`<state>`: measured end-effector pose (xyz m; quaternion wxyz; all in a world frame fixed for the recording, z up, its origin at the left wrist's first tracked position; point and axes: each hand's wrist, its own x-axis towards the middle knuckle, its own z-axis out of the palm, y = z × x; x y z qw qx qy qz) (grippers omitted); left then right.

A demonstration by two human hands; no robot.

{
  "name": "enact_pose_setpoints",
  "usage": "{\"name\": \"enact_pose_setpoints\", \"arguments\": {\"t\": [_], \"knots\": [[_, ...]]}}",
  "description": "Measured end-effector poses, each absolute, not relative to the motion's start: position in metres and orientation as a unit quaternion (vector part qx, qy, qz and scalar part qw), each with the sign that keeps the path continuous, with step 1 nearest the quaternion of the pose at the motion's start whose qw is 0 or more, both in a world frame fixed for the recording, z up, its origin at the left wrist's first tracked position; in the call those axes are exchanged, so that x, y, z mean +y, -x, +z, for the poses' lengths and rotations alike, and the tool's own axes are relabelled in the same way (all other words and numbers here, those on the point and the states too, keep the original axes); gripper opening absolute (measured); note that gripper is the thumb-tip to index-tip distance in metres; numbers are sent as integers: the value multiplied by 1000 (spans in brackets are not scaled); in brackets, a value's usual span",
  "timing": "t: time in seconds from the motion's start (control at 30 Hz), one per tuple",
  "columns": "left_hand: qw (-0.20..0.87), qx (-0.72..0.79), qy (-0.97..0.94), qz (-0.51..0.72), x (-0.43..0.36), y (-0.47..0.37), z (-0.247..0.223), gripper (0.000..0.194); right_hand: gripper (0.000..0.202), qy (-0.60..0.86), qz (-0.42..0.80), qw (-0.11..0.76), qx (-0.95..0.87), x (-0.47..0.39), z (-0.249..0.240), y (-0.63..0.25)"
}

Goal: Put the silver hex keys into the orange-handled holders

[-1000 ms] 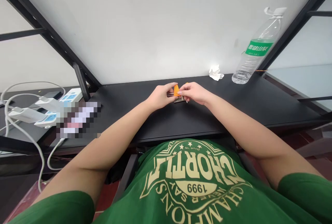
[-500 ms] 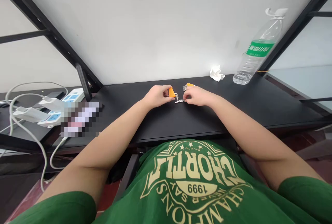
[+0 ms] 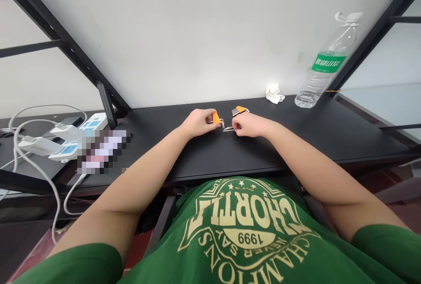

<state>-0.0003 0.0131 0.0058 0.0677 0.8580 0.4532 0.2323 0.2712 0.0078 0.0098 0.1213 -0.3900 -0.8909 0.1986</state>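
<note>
Beyond the shirt (image 3: 250,236) reading “1999”, the left grip (image 3: 198,122) pinches an orange holder (image 3: 216,118); how the right grip (image 3: 249,124) closes is unclear.

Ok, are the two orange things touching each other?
Apart: the head view shows black desk between the left hand's orange piece and the other orange piece, beyond the right hand.

My single feed comes from the wearer's head, looking forward and down from above the near side of the black desk (image 3: 210,154). It sits close, catching the green shirt (image 3: 245,227) below the desk's front edge and the wall (image 3: 204,34) behind it.
</note>
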Motion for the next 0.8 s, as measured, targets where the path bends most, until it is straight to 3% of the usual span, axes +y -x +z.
{"name": "enact_pose_setpoints", "arguments": {"t": [0.23,0.8], "knots": [[71,432,-867,240,6,-3,10,29,17,366,192,280,-867,17,14,-281],[51,382,-893,233,-7,-17,17,22,21,308,161,308,-885,16,11,-275]]}}
